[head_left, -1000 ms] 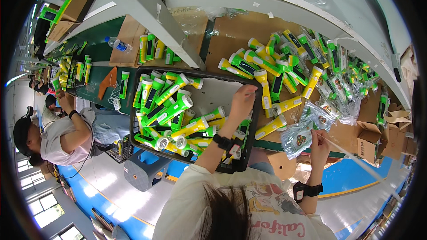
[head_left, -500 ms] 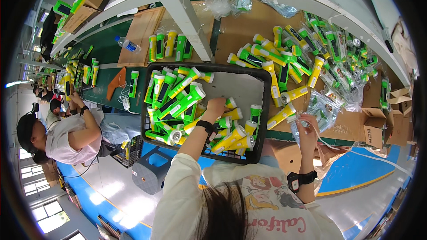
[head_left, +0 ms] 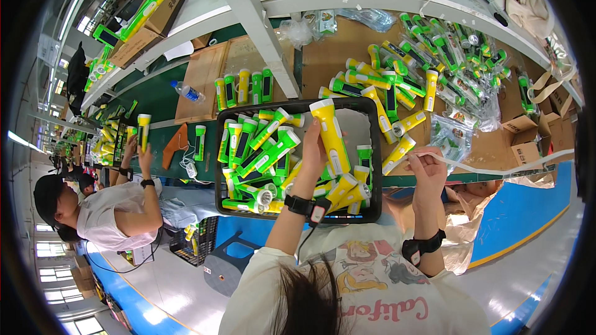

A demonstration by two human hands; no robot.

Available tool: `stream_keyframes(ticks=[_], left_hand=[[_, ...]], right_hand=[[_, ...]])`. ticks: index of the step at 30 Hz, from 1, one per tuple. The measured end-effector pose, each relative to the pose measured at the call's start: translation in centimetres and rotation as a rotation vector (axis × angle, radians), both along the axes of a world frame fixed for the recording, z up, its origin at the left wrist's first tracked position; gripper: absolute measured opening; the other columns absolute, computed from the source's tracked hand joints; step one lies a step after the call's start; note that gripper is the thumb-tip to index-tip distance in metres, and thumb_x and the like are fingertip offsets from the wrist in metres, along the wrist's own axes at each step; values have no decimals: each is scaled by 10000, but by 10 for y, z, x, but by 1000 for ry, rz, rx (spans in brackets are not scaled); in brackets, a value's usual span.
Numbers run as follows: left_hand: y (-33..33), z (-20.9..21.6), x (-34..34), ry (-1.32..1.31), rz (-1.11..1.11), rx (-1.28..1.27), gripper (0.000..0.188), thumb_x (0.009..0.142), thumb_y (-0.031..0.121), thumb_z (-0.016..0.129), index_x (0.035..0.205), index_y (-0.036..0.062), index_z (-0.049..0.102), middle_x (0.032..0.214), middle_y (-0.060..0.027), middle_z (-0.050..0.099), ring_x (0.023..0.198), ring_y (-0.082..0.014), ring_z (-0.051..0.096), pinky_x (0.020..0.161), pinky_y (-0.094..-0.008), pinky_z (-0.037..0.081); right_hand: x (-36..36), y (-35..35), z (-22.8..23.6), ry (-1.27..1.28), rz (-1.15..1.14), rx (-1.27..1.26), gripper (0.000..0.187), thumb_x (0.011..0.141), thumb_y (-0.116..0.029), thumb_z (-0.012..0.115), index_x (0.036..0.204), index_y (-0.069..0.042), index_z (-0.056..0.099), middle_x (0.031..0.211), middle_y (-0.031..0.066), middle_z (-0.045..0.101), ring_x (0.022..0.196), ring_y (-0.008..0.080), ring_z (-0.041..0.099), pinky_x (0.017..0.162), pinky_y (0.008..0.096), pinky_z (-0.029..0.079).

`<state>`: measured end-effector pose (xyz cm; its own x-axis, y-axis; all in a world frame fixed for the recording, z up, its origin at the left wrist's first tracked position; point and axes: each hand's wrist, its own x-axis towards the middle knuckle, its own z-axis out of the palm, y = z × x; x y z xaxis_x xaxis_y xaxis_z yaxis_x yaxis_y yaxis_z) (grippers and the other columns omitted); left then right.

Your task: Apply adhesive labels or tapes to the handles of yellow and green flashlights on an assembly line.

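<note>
My left hand is closed round a yellow flashlight with a white head, raised over the black crate. Green and yellow flashlights lie piled in the crate beneath it. To the right of the crate, my right hand pinches the end of a long white strap, which trails off to the right. Near those fingertips lies a yellow flashlight at the table's front edge.
More flashlights lie heaped on the cardboard-covered table, with many in clear plastic bags at right. A metal shelf post stands behind the crate. Open cardboard boxes sit far right. A co-worker at left holds a flashlight.
My left hand has come up from the crate with a yellow flashlight. My right hand stays by the table edge with the strap, which now stretches higher. The co-worker has raised a flashlight.
</note>
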<state>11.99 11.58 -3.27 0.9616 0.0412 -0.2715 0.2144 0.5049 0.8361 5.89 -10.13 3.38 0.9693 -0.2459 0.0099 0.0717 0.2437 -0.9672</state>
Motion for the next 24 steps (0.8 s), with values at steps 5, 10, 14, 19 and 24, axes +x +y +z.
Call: stream_keyframes(ticks=[5, 10, 14, 19, 24], left_hand=[[-20, 29, -41, -42, -88, -439, 481, 937, 483, 332, 1118, 59, 465, 954, -64, 541, 748, -173, 534, 676, -333, 452], [-15, 62, -74, -32, -128, -552, 464, 940, 429, 365, 1162, 27, 432, 958, -82, 533, 791, -182, 532, 692, -337, 452], [8, 70, -96, -138, -59, -445, 421, 930, 370, 411, 1155, 15, 428, 935, -94, 532, 798, -196, 533, 716, -341, 448], [16, 69, -105, -231, 101, -341, 330, 927, 297, 451, 1119, 31, 418, 935, -110, 542, 791, -208, 545, 722, -363, 456], [-6, 72, -107, -163, 136, -219, 460, 953, 432, 327, 1199, 50, 397, 1020, -106, 520, 944, -209, 522, 876, -365, 413]], right_hand=[[-2, 34, 16, -60, 5, 122, 162, 797, 28, 606, 908, -32, 504, 851, 88, 596, 777, 124, 585, 616, 226, 502], [-7, 53, 12, -63, 53, 204, 168, 798, 28, 607, 910, -39, 500, 876, 87, 591, 803, 128, 580, 614, 230, 500], [-7, 60, 8, -57, 84, 214, 170, 796, 34, 605, 904, -41, 497, 875, 82, 586, 785, 125, 574, 610, 236, 496], [-14, 76, 18, -59, 123, 197, 180, 787, 38, 612, 901, -38, 495, 867, 79, 584, 779, 119, 572, 612, 235, 494], [-18, 94, 18, -140, 174, 180, 196, 786, 56, 603, 918, -25, 482, 891, 86, 570, 802, 117, 571, 632, 227, 502]])
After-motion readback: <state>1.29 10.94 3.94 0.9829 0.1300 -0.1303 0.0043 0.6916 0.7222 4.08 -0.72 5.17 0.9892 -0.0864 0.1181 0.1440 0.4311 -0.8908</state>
